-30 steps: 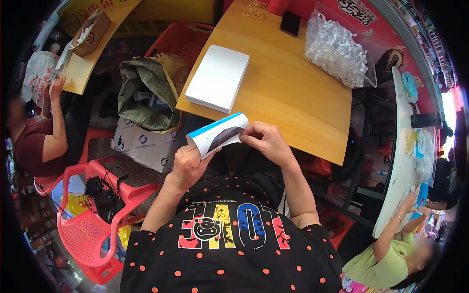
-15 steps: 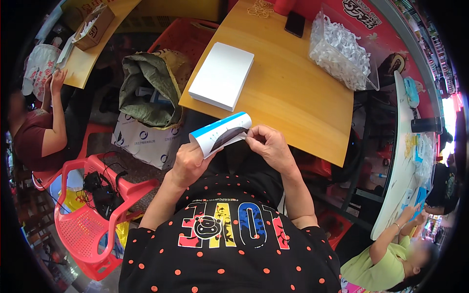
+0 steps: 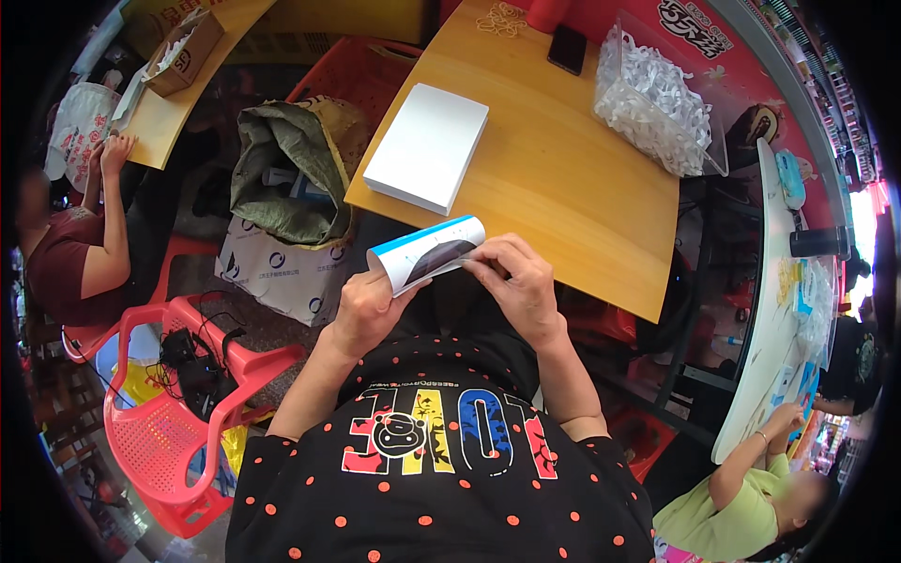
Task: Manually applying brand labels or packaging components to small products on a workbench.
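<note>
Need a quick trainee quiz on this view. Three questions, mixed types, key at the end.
1. True or false: the black phone lies on the wooden table.

2. Fill in the blank: the clear bin toward the table's right side is filled with white ____.

3. Multiple choice: what do the person's left hand and right hand both hold?
A) the black phone
B) the clear bin
C) a curled printed sheet

Key:
1. True.
2. Strips.
3. C. The left hand grips its left end; the right hand pinches it at the right.
</note>
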The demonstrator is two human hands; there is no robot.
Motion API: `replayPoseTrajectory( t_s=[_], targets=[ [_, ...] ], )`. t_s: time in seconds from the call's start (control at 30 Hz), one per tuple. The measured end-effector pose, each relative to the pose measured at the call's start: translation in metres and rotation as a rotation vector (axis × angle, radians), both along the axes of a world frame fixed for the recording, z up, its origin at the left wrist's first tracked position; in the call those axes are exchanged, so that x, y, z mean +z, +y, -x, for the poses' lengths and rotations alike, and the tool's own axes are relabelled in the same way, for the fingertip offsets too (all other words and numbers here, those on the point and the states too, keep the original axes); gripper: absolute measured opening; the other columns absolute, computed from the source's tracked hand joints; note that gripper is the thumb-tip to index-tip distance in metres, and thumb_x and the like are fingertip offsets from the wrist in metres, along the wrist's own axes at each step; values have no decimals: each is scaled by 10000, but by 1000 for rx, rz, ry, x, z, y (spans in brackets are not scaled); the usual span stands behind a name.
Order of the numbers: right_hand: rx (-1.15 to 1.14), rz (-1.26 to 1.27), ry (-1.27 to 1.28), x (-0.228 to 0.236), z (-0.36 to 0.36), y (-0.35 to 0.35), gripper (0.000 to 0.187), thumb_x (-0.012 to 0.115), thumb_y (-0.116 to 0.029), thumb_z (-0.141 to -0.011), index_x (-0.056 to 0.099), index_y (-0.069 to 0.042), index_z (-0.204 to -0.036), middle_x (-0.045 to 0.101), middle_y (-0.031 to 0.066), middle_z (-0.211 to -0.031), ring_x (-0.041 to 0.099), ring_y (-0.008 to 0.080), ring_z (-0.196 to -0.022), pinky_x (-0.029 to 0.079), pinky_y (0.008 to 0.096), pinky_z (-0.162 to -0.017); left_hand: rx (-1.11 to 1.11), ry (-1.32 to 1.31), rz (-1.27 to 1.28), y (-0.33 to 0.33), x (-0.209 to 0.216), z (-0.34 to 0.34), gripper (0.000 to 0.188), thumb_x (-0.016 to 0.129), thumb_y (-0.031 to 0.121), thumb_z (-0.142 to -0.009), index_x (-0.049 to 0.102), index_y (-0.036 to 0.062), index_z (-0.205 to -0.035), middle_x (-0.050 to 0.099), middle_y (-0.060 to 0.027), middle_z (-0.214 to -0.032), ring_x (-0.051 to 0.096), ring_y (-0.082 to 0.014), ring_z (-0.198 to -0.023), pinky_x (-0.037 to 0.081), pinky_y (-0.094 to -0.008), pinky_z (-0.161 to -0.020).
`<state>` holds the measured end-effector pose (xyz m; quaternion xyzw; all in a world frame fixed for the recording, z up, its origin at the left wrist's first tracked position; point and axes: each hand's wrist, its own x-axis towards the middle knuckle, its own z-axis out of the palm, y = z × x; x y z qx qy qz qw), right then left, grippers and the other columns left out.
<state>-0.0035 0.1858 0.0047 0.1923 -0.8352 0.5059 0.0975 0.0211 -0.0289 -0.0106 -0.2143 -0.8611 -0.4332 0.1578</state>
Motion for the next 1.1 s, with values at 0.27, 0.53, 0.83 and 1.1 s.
replayPoseTrajectory(
  t_s=[0.27, 0.53, 0.83, 1.1],
  targets=[
    [470, -17, 471, 50, -19, -21, 144, 697, -30, -732, 633, -52, -860, 604, 42, -819, 568, 178, -689, 442, 308, -636, -12, 44, 116, -3, -19, 1, 203, 750, 64, -726, 680, 35, -914, 659, -165, -778, 634, -336, -635, 482, -392, -556],
    [30, 251, 390, 109, 38, 49, 71, 675, -36, -815, 609, -14, -804, 625, 74, -764, 557, 129, -642, 426, 233, -551, -23, -132, -242, 4, -4, 4, 189, 673, -20, -812, 658, -58, -996, 704, -144, -860, 700, -216, -767, 537, -280, -669],
    [-952, -686, 401, 76, 224, 201, 330, 719, -149, -792, 623, 48, -1038, 652, 140, -917, 601, 149, -793, 468, 261, -698, -29, -688, -1060, 13, 22, 6, 227, 554, 27, -898, 600, -109, -1073, 668, -204, -968, 690, -254, -820, 584, -333, -738],
    [-178, 267, 17, 37, 46, 31, 61, 693, -5, -797, 659, -7, -848, 612, 19, -806, 482, 65, -653, 398, 218, -602, 58, -789, -1297, 6, 12, 23, 230, 555, 87, -899, 587, -69, -1065, 679, -209, -939, 704, -273, -755, 600, -327, -656]
  ],
)
